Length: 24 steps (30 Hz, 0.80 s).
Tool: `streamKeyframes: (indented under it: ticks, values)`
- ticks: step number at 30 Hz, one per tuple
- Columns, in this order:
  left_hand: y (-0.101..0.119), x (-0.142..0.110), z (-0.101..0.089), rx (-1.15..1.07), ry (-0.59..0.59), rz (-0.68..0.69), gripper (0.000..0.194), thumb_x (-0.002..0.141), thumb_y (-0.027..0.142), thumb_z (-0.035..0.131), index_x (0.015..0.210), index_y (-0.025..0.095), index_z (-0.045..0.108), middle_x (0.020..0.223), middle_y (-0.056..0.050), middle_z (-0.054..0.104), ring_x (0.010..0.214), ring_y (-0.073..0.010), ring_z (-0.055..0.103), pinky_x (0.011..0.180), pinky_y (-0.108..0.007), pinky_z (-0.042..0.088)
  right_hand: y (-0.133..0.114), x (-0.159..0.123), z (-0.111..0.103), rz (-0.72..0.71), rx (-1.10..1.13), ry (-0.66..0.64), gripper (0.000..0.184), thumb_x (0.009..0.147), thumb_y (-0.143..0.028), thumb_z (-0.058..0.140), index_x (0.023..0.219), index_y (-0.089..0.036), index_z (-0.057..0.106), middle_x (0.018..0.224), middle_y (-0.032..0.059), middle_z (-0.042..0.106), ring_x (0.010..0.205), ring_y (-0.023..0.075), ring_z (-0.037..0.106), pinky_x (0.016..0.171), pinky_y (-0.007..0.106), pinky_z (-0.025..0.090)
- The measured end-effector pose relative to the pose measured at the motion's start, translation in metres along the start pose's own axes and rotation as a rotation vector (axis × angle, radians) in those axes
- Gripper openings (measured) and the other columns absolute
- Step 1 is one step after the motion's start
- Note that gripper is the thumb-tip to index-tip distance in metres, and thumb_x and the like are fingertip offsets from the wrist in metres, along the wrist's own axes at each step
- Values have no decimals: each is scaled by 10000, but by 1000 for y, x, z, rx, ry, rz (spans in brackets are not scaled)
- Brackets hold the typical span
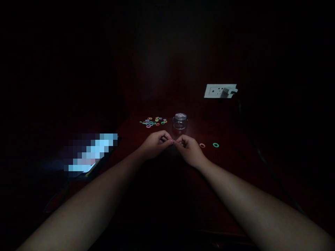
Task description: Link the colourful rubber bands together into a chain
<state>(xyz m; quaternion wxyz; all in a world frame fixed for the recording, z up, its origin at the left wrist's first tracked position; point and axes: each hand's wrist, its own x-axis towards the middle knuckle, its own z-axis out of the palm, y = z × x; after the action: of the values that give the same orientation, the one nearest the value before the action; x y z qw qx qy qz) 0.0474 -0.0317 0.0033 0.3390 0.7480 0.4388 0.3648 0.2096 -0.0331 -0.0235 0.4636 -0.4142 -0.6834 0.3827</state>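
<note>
Over the middle of the dark red table, my left hand [158, 143] and my right hand [189, 147] meet at the fingertips. Both are closed in a pinch. A tiny pale thing shows between the fingertips, too small and dim to name. Just beyond them stands a clear jar [180, 122] with a lid on top. To the right of my right hand lie a pink ring [202, 145] and a green ring [216, 145], flat on the table. Behind my left hand is a scattered pile of small coloured rings [151, 123], resembling hair ties.
At the left is a lit screen [96, 151], blurred out, with a cable below it. A white wall socket [220, 91] with a plug in it is at the back right. Its dark cable [261, 157] runs down the right side. The surroundings are very dark.
</note>
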Motion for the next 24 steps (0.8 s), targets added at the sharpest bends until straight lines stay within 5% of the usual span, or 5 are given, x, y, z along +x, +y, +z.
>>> streamKeyframes:
  ticks: [12,24]
  values:
    - [-3,0,3,-91,-52,-11,219,709,312,617,803,124,557,679,-2,561,574,-62,491,512,-173,397,1,1,-1,18,-59,29,194,707,-317,550,612,-170,465,520,-37,426,475,81,359,441,209,266]
    - [-7,3,1,89,-30,23,171,749,273,554,821,124,597,714,-28,620,616,-89,537,544,-194,419,-1,-2,1,30,-39,-59,225,710,-335,546,613,-173,424,495,-52,417,437,60,330,408,188,227]
